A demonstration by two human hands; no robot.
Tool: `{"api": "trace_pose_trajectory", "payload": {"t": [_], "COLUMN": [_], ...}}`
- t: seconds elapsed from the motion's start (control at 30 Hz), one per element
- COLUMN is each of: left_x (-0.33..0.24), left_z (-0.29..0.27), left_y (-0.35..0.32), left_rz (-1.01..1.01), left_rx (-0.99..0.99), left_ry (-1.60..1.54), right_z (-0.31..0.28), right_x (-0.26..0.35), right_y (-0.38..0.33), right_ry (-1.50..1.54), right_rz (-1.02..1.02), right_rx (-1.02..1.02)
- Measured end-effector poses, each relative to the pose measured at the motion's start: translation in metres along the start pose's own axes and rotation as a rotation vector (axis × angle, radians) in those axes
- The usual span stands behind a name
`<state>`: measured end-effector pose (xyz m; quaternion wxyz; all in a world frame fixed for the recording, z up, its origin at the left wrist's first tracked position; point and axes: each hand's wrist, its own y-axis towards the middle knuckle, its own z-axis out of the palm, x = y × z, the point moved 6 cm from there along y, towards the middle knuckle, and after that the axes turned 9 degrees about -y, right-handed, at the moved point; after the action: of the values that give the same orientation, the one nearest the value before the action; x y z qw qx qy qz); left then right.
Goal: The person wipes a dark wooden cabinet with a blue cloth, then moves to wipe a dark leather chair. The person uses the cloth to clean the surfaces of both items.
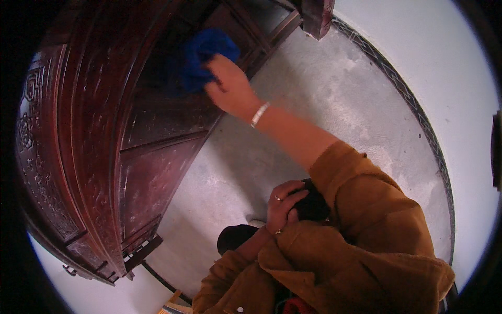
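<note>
My right hand [230, 89], slightly blurred, reaches up and left with its fingers closed on a bunched blue cloth [206, 55]. The cloth lies against the side panels of a dark reddish-brown wooden cabinet [162, 183]. A pale bracelet circles that wrist. My left hand [284, 206] rests over my dark-clad knee, its fingers bent across it and somewhat apart. It wears a ring and holds nothing that I can see. Both arms are in brown sleeves. The cloth hides the panel behind it.
Carved patterns cover the front [39, 115] of the cabinet on the left. Grey concrete floor [334, 83] stretches between the cabinet and a white wall [444, 63] with a dark patterned skirting strip. A dark wooden post [317, 18] stands at the far end.
</note>
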<state>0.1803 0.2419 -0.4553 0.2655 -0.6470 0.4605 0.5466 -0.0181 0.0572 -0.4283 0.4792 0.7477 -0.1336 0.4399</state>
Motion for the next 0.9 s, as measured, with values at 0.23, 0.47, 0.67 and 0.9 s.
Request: {"api": "trace_pose_trajectory", "payload": {"t": [0.23,0.47,0.67,0.9], "left_x": [-0.003,0.011,0.015,0.017], "left_z": [0.003,0.003,0.006,0.008], "left_y": [0.000,0.002,0.001,0.002], "left_rz": [-0.008,-0.060,-0.025,-0.018], "left_rx": [0.009,0.041,0.058,0.117], "left_ry": [-0.044,-0.057,-0.010,0.056], "right_z": [-0.016,-0.006,0.032,0.064], "right_x": [-0.037,-0.081,-0.133,-0.021], "right_y": [0.008,0.048,-0.032,-0.028], "right_ry": [0.311,-0.190,-0.191,0.131], "right_rz": [0.492,-0.010,0.560,-0.013], "right_rx": [0.088,-0.265,0.268,0.335]}}
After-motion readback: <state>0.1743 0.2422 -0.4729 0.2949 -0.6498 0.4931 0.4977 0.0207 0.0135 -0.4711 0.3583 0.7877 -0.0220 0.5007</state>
